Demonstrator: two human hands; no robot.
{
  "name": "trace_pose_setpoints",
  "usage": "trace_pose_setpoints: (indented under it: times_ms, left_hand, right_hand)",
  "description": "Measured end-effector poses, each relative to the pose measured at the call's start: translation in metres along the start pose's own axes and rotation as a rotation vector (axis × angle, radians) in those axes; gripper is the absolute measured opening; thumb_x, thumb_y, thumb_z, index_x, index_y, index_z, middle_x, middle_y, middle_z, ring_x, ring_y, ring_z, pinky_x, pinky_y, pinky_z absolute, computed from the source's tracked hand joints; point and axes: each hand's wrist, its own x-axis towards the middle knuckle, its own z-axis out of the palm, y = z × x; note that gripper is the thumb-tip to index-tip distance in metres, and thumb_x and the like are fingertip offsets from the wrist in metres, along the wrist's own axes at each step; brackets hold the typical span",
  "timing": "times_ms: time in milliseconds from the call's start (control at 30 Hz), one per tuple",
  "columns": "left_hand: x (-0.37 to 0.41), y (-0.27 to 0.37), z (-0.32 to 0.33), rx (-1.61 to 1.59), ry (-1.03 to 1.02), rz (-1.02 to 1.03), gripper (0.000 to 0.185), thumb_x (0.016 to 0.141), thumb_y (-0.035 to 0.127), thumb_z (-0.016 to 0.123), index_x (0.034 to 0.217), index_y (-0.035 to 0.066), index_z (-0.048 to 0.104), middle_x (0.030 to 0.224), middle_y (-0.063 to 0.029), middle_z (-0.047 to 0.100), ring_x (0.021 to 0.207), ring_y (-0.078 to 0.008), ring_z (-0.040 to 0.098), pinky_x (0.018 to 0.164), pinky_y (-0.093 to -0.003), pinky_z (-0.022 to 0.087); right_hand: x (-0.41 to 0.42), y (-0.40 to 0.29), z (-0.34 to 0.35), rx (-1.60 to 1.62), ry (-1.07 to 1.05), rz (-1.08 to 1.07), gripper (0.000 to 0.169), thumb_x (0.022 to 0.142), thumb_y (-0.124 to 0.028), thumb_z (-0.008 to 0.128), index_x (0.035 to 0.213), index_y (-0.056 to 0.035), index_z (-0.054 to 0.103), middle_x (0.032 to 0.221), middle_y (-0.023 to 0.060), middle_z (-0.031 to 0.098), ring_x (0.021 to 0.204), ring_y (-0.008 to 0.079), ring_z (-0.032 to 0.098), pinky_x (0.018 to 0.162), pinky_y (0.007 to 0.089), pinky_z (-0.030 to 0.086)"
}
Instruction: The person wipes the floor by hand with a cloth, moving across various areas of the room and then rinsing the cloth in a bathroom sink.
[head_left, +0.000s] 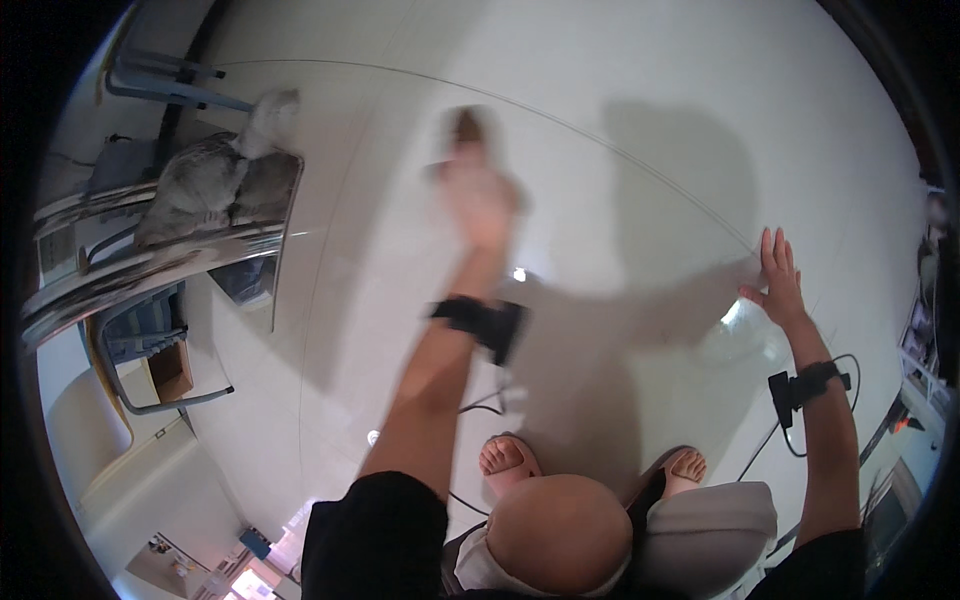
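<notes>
My left hand (478, 199) is reached out over the pale tiled floor (555, 180) and blurred by motion. It appears closed around a dark brown object (468, 127) that sticks out past the fingers; the blur hides what kind it is. My right hand (780, 285) is off to the right, holding nothing, its fingers spread over the floor. Each wrist bears a black strap with a small module and a cable. Below the hands are my bent knee (559, 525) and my feet in pink slippers (506, 465).
At the left stand metal-framed chairs (169, 409), shiny metal tubes (150, 262) and a grey-and-white, furry-looking thing (199, 184) whose kind I cannot tell. An open cardboard box (171, 371) lies behind a chair. Cluttered shelving (926, 375) lines the right edge. Cables hang near both forearms.
</notes>
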Motion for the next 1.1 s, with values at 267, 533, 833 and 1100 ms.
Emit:
trace_pose_setpoints:
  times_ms: [267, 533, 833, 1100]
  left_hand:
    - [-0.020, 0.103, 0.078, 0.224, -0.308, 0.280, 0.028, 0.072, 0.009, 0.046, 0.096, 0.004, 0.058, 0.110, -0.0133, 0.051, 0.106, -0.0305, 0.044, 0.088, -0.0404, 0.036]
    - [-0.042, -0.076, -0.261, 1.077, 0.418, -0.307, 0.045, 0.078, 0.025, 0.052, 0.116, 0.002, 0.050, 0.121, -0.0169, 0.046, 0.113, -0.0314, 0.041, 0.097, -0.0418, 0.030]
    - [0.101, 0.039, 0.074, 0.643, 0.090, 0.217, 0.014, 0.075, 0.008, 0.045, 0.079, 0.002, 0.057, 0.079, -0.0163, 0.057, 0.072, -0.0323, 0.052, 0.065, -0.0416, 0.041]
    - [0.010, 0.133, 0.186, 0.202, -0.412, 0.418, 0.022, 0.074, 0.011, 0.051, 0.094, 0.010, 0.060, 0.101, -0.0058, 0.056, 0.084, -0.0236, 0.054, 0.075, -0.0360, 0.043]
  right_hand:
    - [0.001, -0.020, -0.023, 0.027, -0.079, 0.059, 0.108, 0.059, -0.039, 0.074, 0.137, -0.0209, 0.003, 0.143, 0.0123, 0.002, 0.131, 0.0318, 0.007, 0.097, 0.0596, 0.014]
    - [0.009, -0.023, 0.014, 0.176, 0.110, 0.038, 0.118, 0.052, -0.036, 0.078, 0.137, -0.0130, -0.001, 0.140, 0.0224, -0.005, 0.127, 0.0462, 0.000, 0.097, 0.0584, 0.012]
    - [0.004, -0.020, 0.023, 0.138, 0.148, 0.069, 0.121, 0.050, -0.040, 0.078, 0.137, -0.0104, 0.000, 0.140, 0.0234, -0.003, 0.126, 0.0470, 0.001, 0.098, 0.0571, 0.014]
    - [0.008, -0.037, 0.004, 0.109, 0.083, 0.082, 0.119, 0.051, -0.044, 0.077, 0.137, -0.0133, 0.000, 0.140, 0.0211, -0.003, 0.128, 0.0424, -0.001, 0.099, 0.0556, 0.014]
